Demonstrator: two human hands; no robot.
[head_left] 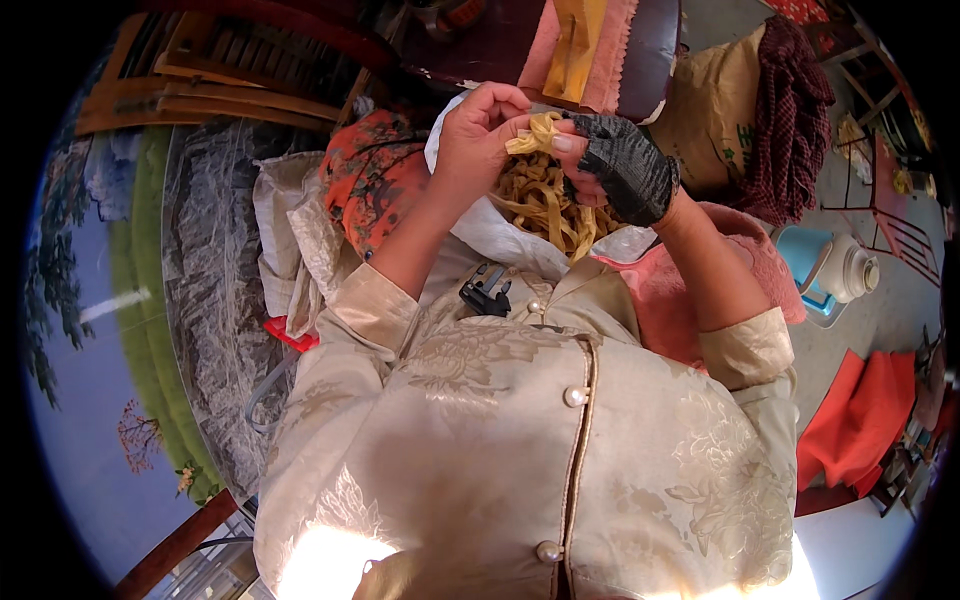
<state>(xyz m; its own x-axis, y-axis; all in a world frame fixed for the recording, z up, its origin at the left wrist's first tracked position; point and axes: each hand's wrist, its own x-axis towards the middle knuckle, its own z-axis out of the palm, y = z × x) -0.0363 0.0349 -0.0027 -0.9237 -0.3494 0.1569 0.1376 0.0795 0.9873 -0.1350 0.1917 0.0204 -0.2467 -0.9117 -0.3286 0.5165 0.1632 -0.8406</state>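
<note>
My bare left hand (478,135) and my right hand (625,168), in a dark grey fingerless glove, are raised close together. Between their fingertips is a bunched, pale yellow strip (533,137), pinched from both sides. It looks folded or knotted; its material is not plain. Directly below lies a heap of similar yellow-brown strips (545,195) in an opened white bag (490,228) on my lap. The right hand's lower fingers curl just above the heap.
Ahead stands a dark maroon seat (655,55) bearing a pink towel (612,50) and a wooden piece (575,50). Folded wooden chairs (220,95) lie left. To the right are a brown sack (710,110), a checked cloth (790,120), a white-and-blue jug (845,268) and red cloth (860,420).
</note>
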